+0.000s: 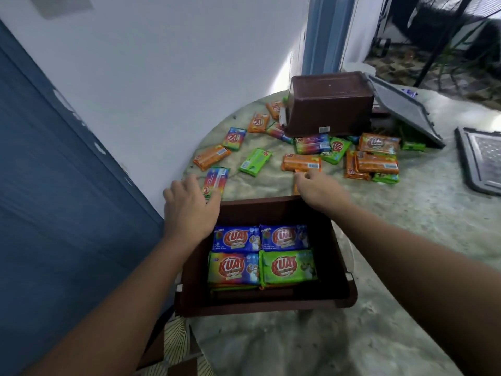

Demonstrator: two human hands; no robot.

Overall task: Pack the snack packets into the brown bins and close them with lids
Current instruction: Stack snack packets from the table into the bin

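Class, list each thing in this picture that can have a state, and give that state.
Near brown bin: open, partly filled.
Far brown bin: upside down.
Grey lid: off, leaning.
Second lid: off, lying flat.
Left hand: touching a rainbow packet.
Right hand: reaching at an orange packet.

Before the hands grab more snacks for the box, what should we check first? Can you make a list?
1. Open brown bin has room on top: ok, four packets show as its top layer, walls rise above them.
2. Left hand has a packet: ok, its fingers rest on the rainbow packet by the bin.
3. Right hand has a packet: cannot tell, its fingers curl at an orange packet that is mostly hidden.
4. More packets left to pack: ok, many lie loose on the table.
5. Lid ready: ok, a grey lid leans on the upside-down bin; another lies at the right.
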